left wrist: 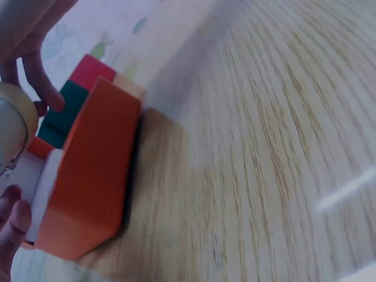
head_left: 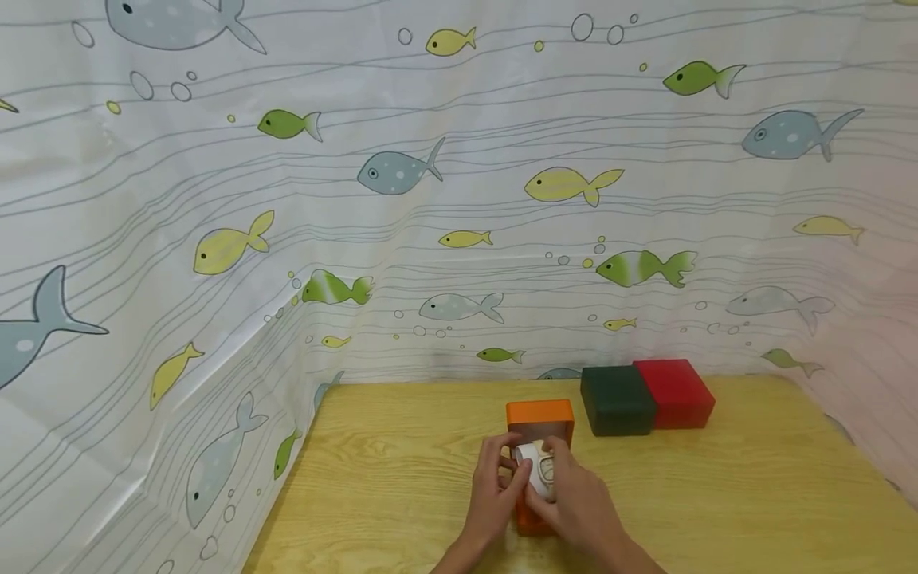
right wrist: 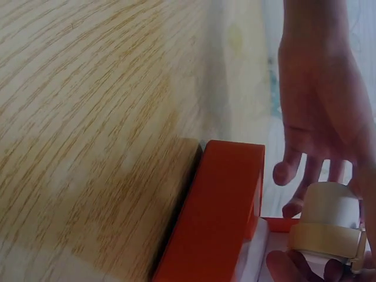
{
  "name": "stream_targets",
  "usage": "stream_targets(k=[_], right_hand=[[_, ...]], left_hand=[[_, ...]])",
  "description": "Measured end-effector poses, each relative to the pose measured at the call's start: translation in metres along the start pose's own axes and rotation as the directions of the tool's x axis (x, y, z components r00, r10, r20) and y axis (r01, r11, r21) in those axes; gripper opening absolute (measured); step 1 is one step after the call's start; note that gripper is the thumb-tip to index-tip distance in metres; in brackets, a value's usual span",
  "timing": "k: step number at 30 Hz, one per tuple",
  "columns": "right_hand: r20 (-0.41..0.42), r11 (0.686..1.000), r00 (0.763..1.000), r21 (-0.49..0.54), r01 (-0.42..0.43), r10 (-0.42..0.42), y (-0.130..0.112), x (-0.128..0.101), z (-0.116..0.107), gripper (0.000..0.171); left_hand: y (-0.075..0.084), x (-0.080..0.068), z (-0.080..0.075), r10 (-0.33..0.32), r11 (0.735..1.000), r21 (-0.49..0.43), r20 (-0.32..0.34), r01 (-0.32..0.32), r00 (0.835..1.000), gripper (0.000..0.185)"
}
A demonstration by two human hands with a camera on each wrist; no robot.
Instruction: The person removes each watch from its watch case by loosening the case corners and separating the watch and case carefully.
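Both hands meet over an orange box [head_left: 539, 413] on the table and hold a wristwatch [head_left: 547, 469] wrapped round a white cushion [head_left: 527, 456]. From the left, my left hand [head_left: 496, 493] grips the cushion's end with thumb and fingers. My right hand [head_left: 582, 496] holds the watch side, its fingers curled over the top and its thumb below. A beige band [right wrist: 326, 239] circles the cushion in the right wrist view, with metal at its edge. The box lies open beneath, and a pale lining [left wrist: 44, 188] shows inside it. Fingers hide part of the watch.
Behind the box to the right, a dark green box [head_left: 618, 401] and a red box [head_left: 676, 393] stand side by side. The wood-grain table [head_left: 387, 462] is bordered by a fish-patterned curtain [head_left: 459, 271] at the back and sides.
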State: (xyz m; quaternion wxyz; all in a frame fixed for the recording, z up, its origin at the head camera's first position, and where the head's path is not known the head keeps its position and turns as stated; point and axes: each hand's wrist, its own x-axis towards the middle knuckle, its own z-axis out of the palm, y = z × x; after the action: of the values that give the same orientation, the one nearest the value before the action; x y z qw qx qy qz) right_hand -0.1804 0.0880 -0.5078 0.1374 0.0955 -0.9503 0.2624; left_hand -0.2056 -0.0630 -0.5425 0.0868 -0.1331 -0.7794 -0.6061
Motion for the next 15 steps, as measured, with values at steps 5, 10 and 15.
stream_targets(k=[5,10,15], right_hand=[[-0.001,1.0,1.0,-0.011,0.024,-0.024,-0.0006,-0.0009,-0.0006,0.059],[-0.011,0.999,0.999,-0.03,0.039,-0.039,0.0001,-0.0024,-0.0019,0.06],[-0.022,0.996,0.997,-0.057,0.073,-0.074,0.0021,-0.0046,-0.0024,0.063]], left_hand=[[0.0061,-0.0007,0.0021,-0.02,1.0,-0.01,0.014,0.02,1.0,0.029],[0.0092,-0.002,0.0035,-0.023,0.999,-0.036,0.014,0.024,1.0,0.027],[0.0092,-0.0038,0.0056,-0.035,0.997,-0.064,0.0,0.035,0.999,0.027]])
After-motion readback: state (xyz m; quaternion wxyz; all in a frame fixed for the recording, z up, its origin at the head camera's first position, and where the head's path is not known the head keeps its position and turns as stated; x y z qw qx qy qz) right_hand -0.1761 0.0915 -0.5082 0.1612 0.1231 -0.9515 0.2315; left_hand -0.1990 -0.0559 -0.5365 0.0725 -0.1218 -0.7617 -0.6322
